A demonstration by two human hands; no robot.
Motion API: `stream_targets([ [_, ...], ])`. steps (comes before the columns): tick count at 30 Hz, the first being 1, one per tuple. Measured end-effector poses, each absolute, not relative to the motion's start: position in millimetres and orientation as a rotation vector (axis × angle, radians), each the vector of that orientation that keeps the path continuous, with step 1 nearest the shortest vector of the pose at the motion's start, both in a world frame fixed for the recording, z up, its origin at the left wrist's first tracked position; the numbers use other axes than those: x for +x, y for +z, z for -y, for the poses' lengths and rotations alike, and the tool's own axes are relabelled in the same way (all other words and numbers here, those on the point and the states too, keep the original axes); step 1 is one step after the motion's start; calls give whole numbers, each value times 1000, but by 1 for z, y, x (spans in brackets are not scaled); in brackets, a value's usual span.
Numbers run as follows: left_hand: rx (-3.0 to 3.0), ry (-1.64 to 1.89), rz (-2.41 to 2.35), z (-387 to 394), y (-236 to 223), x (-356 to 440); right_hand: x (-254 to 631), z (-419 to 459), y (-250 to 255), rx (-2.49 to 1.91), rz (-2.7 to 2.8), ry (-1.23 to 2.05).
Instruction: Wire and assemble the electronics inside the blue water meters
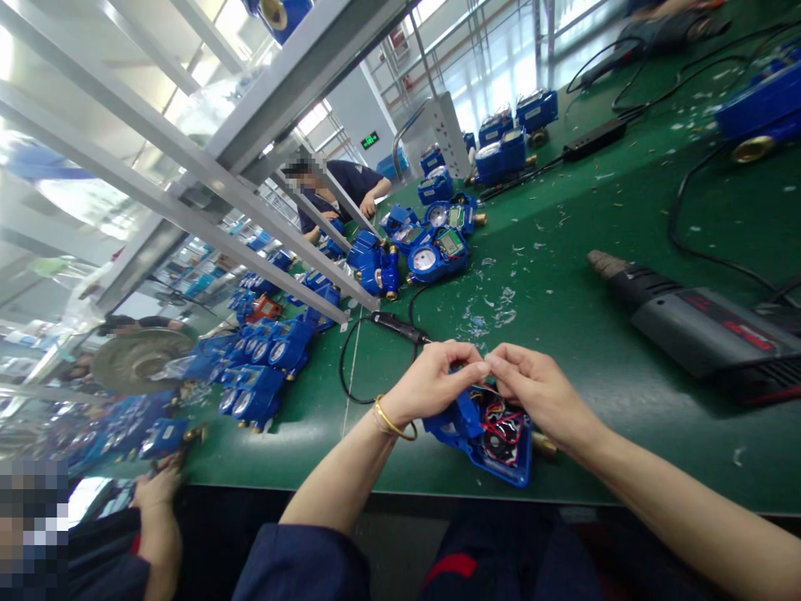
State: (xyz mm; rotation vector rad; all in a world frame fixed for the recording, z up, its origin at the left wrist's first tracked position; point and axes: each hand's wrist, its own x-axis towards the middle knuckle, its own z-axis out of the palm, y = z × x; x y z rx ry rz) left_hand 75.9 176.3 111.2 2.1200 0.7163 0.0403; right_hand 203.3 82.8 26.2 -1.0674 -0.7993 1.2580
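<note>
My left hand (pixel 441 380), with a gold bangle at its wrist, is closed in a pinch over an opened blue water meter (pixel 519 476). Closed the same way, my right hand (pixel 531 380) meets it fingertip to fingertip. Thin coloured wires (pixel 501 421) run out of the meter's housing up to both sets of fingertips; their ends are hidden by the fingers. The meter lies at the table's near edge, its brass fitting (pixel 544 445) pointing right. Just beyond my left hand is a black pen-like tool (pixel 400 327) with a cable.
A heat gun (pixel 707 325) lies at right on the green table (pixel 563 275), its cable behind it. Several blue meters (pixel 438 250) stand ahead, more (pixel 269 359) at left. A metal rack (pixel 300 83) overhangs the left side. Co-workers sit across (pixel 344 192) and at left (pixel 156 509).
</note>
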Motion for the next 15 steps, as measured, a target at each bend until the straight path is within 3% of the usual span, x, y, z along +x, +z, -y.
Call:
stream_targets([
  [6,2114,-21,-725,-176,111,78,203,-84,26,-1050,749,1288],
  [15,2572,198,-917,-157,122,81,205,-76,27,-1057,899,1264],
])
